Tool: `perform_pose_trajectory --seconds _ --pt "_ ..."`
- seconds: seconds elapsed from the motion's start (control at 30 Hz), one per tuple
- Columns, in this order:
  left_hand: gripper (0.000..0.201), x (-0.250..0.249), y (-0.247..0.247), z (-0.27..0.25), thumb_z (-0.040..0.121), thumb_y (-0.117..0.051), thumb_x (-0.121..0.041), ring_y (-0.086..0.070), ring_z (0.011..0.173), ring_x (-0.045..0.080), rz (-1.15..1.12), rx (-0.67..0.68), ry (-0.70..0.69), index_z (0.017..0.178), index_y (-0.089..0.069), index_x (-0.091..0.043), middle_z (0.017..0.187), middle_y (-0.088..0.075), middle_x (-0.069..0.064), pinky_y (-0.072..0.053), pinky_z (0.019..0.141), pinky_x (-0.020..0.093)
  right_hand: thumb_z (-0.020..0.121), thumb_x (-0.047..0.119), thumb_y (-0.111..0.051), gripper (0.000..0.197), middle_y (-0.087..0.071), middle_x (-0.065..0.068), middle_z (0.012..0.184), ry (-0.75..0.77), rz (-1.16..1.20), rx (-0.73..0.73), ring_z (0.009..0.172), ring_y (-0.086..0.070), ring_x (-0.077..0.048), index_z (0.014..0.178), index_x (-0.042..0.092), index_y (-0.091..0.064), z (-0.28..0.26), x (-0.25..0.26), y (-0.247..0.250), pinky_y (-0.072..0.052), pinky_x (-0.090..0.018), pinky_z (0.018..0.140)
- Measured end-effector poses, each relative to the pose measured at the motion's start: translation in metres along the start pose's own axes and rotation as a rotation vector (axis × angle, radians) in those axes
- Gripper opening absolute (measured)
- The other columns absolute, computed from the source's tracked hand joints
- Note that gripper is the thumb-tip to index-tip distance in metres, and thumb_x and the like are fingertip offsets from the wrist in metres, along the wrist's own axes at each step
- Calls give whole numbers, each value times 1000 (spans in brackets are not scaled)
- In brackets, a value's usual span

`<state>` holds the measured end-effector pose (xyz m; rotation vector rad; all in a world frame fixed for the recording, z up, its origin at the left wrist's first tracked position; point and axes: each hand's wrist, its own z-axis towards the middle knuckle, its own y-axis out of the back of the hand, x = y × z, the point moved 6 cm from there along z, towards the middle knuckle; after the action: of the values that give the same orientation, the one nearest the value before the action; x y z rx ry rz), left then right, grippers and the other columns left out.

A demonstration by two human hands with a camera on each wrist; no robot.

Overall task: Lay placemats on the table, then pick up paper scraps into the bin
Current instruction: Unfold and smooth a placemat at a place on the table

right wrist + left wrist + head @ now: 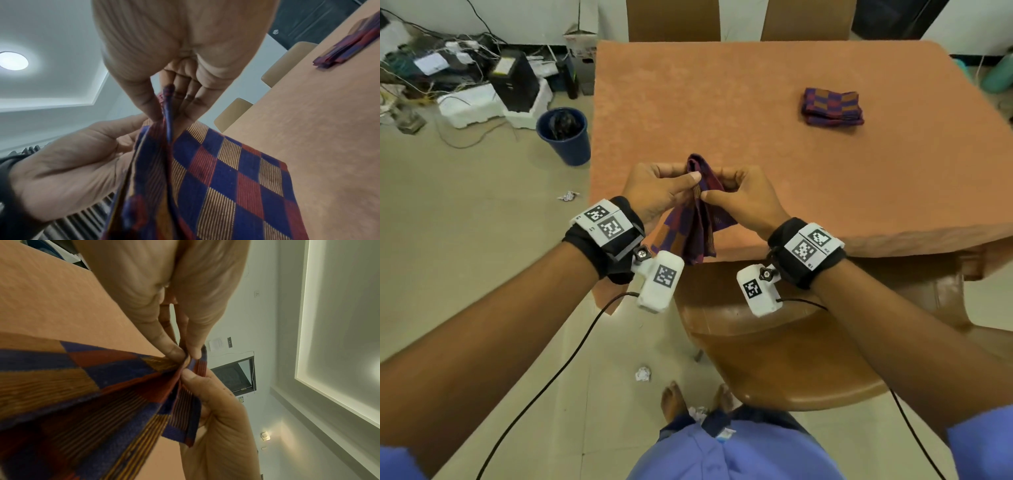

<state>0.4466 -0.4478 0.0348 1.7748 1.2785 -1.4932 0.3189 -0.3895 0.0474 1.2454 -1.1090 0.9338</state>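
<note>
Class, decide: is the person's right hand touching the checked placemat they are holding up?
Touching. The right wrist view shows the right hand pinching the placemat edge between thumb and fingers, with no gap.

Head view: I log even, soft indoor light, sharp at centre, with wide-angle bending at the edges of the table (756, 102). Left wrist view: a lit ceiling recess (337, 337) glows without glare; the near placemat (61, 394) is smeared by blur. Right wrist view: a round ceiling lamp (13, 60) blooms white; my palms are soft, out of focus.
</note>
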Motion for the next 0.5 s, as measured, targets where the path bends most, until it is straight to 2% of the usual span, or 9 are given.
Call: perform_pose_trajectory --seconds 0.07,0.13,0.2,0.23,0.3,0.37,0.43,0.5 --pt "19 -3 -2 0 88 -60 1 -67 79 17 10 -8 -4 105 -65 6 95 -67 18 -58 76 27 84 -8 -59 29 -74 -11 94 7 22 -16 81 -71 -16 106 7 -70 3 -1 5 -59 -30 75" --pt "18 -7 -5 2 86 -60 5 -68 71 12 72 -7 -11 103 -66 4 87 -70 11 -58 70 24 79 -6 -59 29 -75 -11 90 11 -12 -36 78 -71 -18 99 11 -72 7 -4 10 -59 -34 70" --pt "17 -12 -3 4 84 -62 4 -64 62 5 302 -20 -49 95 -70 -5 71 -71 -2 -54 62 22 71 7 -59 23 -74 -6 83 36 -161 -61 74 -69 -20 88 16 -72 13 -9 19 -55 -35 65" --pt "15 -18 -2 6 82 -64 0 -62 59 4 514 -46 -100 87 -72 -11 66 -70 -6 -50 62 22 68 13 -59 19 -71 0 78 58 -284 -66 72 -66 -19 83 20 -69 16 -9 25 -52 -33 64" --pt "7 -31 -1 5 77 -64 -15 -58 62 12 1006 -60 -249 77 -71 -17 67 -65 -2 -43 63 24 65 19 -58 22 -67 5 79 116 -562 -6 74 -61 -19 84 27 -65 22 -5 31 -45 -30 62" --pt "23 -33 -8 6 70 -56 -25 -57 71 27 1409 43 -375 80 -72 -12 73 -65 7 -42 65 32 67 16 -58 28 -68 -1 87 175 -799 137 79 -59 -23 93 21 -69 28 1 35 -38 -28 63" --pt "33 -28 -6 13 66 -50 -27 -54 75 32 1609 104 -417 82 -73 -10 76 -63 11 -42 66 37 70 11 -58 30 -69 -5 90 210 -909 256 80 -59 -25 96 16 -71 39 6 41 -43 -32 63" --pt "32 -22 5 24 67 -49 -27 -51 72 31 1610 93 -404 80 -73 -11 74 -60 10 -43 64 40 72 9 -58 30 -70 -5 91 218 -906 329 81 -61 -26 97 16 -72 52 9 49 -48 -34 66"
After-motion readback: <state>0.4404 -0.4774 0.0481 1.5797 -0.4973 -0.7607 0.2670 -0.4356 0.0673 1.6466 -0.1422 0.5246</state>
